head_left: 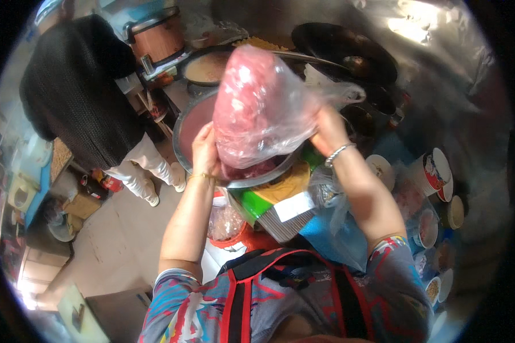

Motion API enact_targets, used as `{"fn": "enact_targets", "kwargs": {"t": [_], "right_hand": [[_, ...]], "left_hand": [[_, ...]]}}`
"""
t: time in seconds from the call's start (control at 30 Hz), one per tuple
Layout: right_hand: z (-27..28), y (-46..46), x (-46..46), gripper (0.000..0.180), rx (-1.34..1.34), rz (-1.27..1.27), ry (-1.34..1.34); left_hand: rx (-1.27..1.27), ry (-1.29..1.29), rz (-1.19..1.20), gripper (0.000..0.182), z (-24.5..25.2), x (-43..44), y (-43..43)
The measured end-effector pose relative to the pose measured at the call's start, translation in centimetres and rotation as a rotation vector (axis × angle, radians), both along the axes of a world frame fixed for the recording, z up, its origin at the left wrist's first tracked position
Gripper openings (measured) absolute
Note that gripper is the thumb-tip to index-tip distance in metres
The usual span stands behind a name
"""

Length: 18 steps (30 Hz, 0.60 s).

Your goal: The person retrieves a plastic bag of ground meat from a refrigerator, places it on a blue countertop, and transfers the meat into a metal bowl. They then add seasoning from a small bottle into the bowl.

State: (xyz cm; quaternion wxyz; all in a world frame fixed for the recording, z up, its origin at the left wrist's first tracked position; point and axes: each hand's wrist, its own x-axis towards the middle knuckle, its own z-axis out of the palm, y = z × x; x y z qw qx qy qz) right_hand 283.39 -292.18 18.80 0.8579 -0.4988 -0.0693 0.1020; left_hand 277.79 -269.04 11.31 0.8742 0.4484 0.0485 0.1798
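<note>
A clear plastic bag full of pink raw meat [251,103] hangs tilted over a wide metal basin [181,158]. My left hand [206,150] supports the bag's lower left side. At the right, my right hand [329,128] grips the gathered plastic, and a loose handle loop [354,92] of the bag sticks out beyond it. Reddish contents [197,120] show inside the basin, partly hidden by the bag and my left hand. Whether the bag's mouth is open cannot be made out.
A person in a black top [81,94] stands at the left. Behind the basin are a pan of pale liquid [206,68], a copper-coloured cooker [159,40] and a large dark wok [326,47]. Under the basin's near edge sits a cardboard box [279,223]. Paper tubs [435,171] line the right.
</note>
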Motion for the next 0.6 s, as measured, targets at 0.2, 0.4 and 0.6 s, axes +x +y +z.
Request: {"fn": "enact_targets", "kwargs": {"t": [0.2,0.4,0.6], "right_hand": [[-5.6,1.4,4.5,0.020,-1.470,0.503,-0.416],[-5.3,3.4,8.4,0.042,-1.464,0.081,-0.626],[-10.5,10.4,7.5,0.040,-1.482,0.103,-0.966]], "left_hand": [[1.084,0.230,0.334,0.019,-3.5,5.0,5.5],[1.370,0.162,0.382,0.017,-3.8,5.7,6.0],[1.508,0.065,0.396,0.014,-2.3,6.0,4.9]]}}
